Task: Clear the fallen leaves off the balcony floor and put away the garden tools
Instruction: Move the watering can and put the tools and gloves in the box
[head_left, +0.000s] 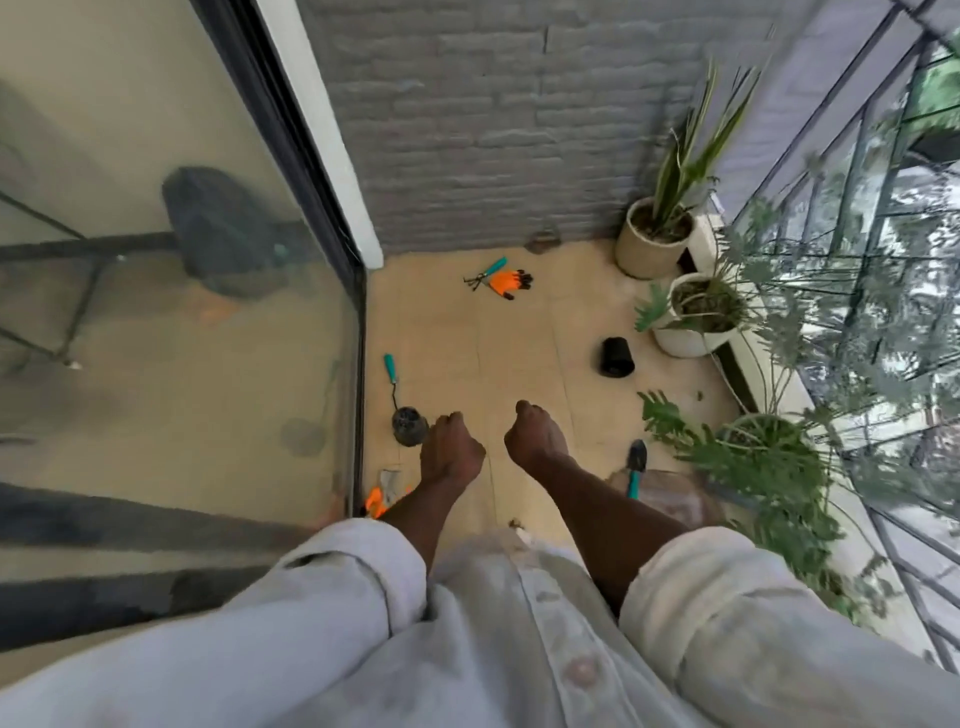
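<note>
Left hand: the left hand (451, 451) is out in front at waist level, fingers curled under, nothing in it
Right hand: the right hand (536, 435) is alongside, curled the same way, also holding nothing
Nearest tool, right side: a teal-handled trowel (635, 466) lies just beyond the right wrist, its long axis running toward and away from the person, blade end farther; the right hand looks the nearer one for it
Nearest tool, left side: a small scoop (401, 400) with a teal handle sits just left of the left hand, handle pointing away toward the wall, beside the glass door (208, 260)
Orange item: something orange (375, 501) peeks out by the left forearm, too hidden to name
Leaves: a small scrap (516, 524) on the floor (519, 338) near the shirt, more specks by the plants
Mid floor: a black pot (617, 356) tipped over, near the white planter (693, 325)
Far end: orange gloves (509, 281) touching a teal hand rake (485, 273), well apart from both hands, near the grey brick wall (493, 130)
Room: narrow tiled balcony, railing on the right
</note>
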